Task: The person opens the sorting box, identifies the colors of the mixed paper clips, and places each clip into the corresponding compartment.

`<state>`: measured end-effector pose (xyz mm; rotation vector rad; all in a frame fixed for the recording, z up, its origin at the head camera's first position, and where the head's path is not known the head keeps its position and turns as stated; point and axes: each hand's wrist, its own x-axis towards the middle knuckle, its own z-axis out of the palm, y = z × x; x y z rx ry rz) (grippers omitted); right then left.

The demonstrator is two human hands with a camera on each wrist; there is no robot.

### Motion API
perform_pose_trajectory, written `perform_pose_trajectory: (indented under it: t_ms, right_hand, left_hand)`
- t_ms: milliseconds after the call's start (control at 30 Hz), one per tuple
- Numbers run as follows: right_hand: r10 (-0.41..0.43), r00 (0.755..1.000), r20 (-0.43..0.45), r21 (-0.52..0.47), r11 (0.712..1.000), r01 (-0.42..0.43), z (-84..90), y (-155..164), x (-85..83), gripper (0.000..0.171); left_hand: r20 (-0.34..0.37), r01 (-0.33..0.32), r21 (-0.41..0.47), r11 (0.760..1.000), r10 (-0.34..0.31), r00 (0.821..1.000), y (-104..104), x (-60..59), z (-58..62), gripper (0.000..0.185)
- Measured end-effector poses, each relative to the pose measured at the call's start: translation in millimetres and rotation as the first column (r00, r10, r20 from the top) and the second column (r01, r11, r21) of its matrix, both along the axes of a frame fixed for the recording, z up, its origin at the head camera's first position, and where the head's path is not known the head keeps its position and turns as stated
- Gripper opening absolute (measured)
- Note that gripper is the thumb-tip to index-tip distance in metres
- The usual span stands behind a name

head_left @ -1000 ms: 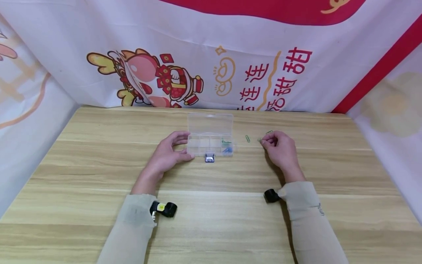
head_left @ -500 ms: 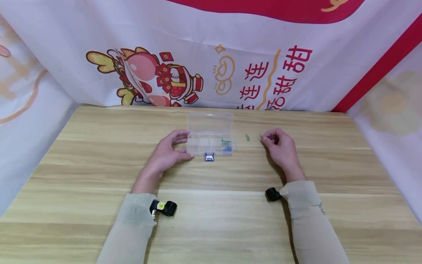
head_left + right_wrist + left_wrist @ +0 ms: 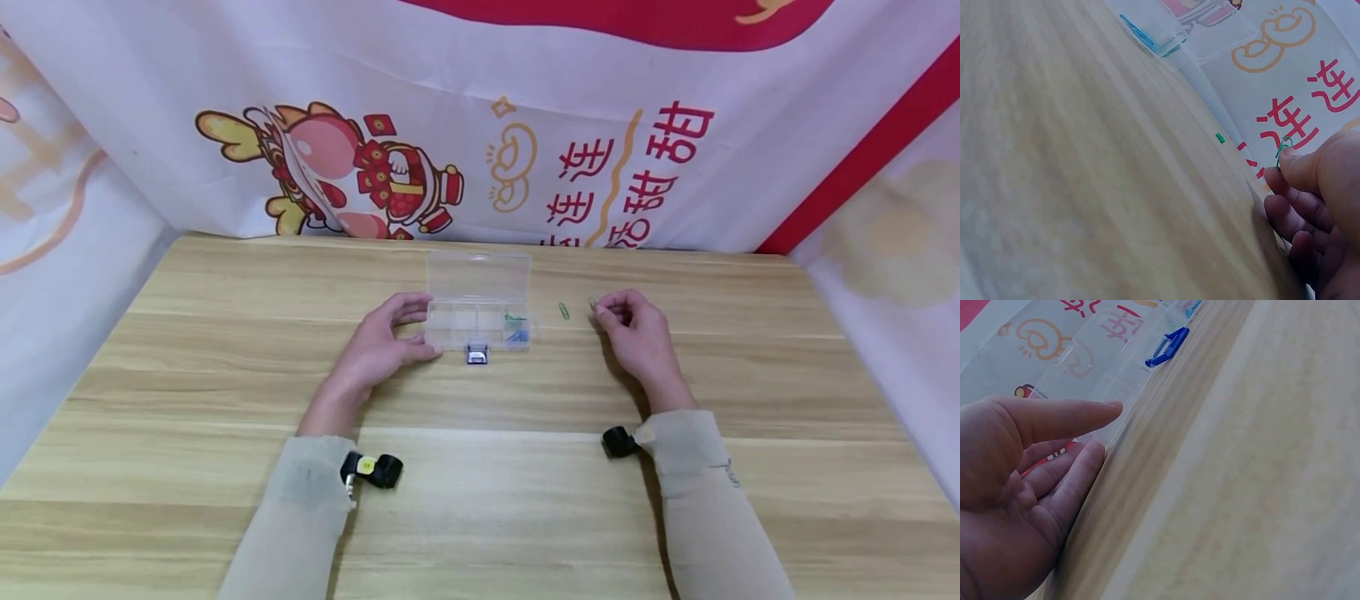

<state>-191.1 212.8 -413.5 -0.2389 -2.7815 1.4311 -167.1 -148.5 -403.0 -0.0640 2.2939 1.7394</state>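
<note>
A clear plastic compartment box (image 3: 477, 312) lies open on the wooden table, its lid flat behind it, with a blue latch (image 3: 476, 357) at the front. Green and blue paper clips (image 3: 514, 329) lie in its right compartments. My left hand (image 3: 378, 346) holds the box's left end between thumb and fingers (image 3: 1072, 419). To the right of the box, my right hand (image 3: 630, 329) pinches a green paper clip (image 3: 1282, 149) just above the table. Another green paper clip (image 3: 563, 312) lies loose between the box and that hand.
The wooden table (image 3: 480, 500) is hemmed in by a printed banner (image 3: 480, 150) at the back and cloth at both sides. A small black wrist camera (image 3: 372, 470) sits at each sleeve cuff.
The right hand has lifted the green clip off the table and drawn it slightly toward me. The left hand and the box have stayed put.
</note>
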Motion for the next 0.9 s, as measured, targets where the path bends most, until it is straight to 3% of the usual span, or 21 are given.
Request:
perform_pose_trajectory:
  t_ms: [900]
  right_hand:
    - [-0.028, 1.0, -0.014, -0.028, 0.999, 0.028, 0.3, -7.2, 1.4, 0.019]
  left_hand:
    - [-0.019, 0.006, 0.011, 1.0, -0.006, 1.0, -0.6, 0.1, -3.2, 0.084]
